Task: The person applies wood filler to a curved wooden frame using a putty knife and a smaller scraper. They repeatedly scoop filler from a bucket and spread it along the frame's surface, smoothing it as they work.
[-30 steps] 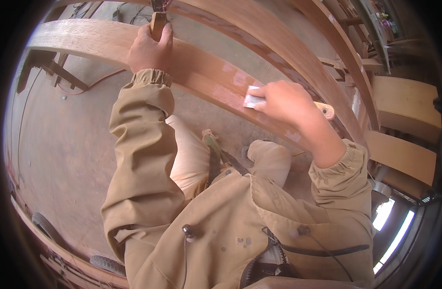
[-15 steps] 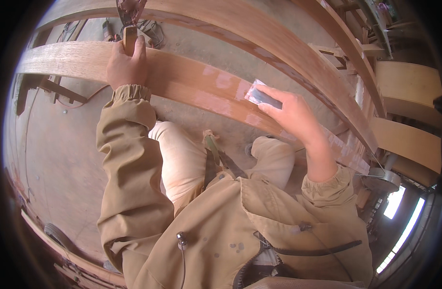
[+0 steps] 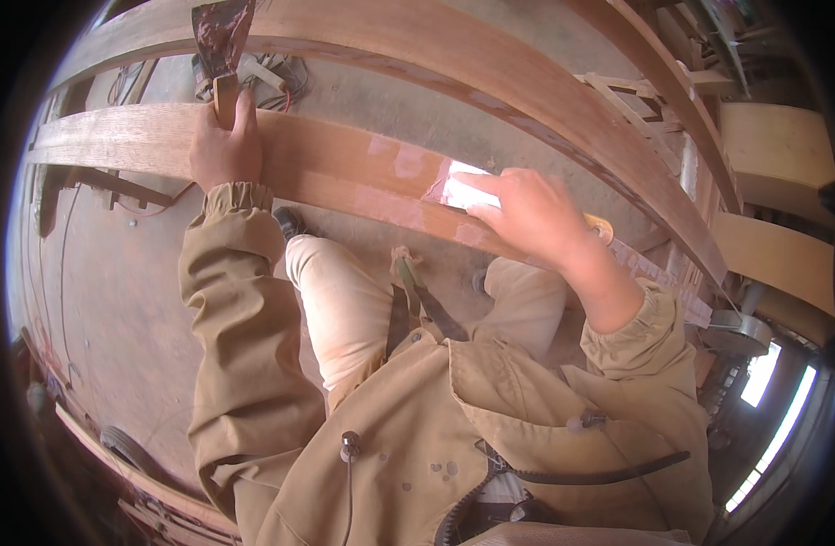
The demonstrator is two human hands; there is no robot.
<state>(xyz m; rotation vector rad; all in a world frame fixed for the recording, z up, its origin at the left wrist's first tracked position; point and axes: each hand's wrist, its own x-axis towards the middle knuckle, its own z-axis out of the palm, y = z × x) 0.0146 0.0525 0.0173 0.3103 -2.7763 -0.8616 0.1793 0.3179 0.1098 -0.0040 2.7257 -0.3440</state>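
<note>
My left hand (image 3: pixel 226 150) is closed round the wooden handle of a putty knife (image 3: pixel 222 41), its blade pointing away from me and loaded with pinkish-brown filler. That hand rests against the near curved wooden beam (image 3: pixel 345 150), left of the filled spots. In my right hand (image 3: pixel 540 214) is a second putty knife (image 3: pixel 466 188); its blade shines white with glare and lies on the beam at a pink patch. The rounded end of its handle shows behind the wrist. Pink filler patches (image 3: pixel 407 164) dot the beam's top and near side.
Beyond runs another curved beam (image 3: pixel 390 50), with a third at upper right. Tools and cables (image 3: pixel 276 77) lie on the floor past the near beam. Curved pale panels (image 3: pixel 777 246) stand at right, near a round metal part (image 3: pixel 738 334). A tyre (image 3: pixel 126 446) lies lower left.
The right-hand blade has shifted a little left along the beam and tilted, now catching bright light, and its handle end has come into sight. My left hand keeps its grip.
</note>
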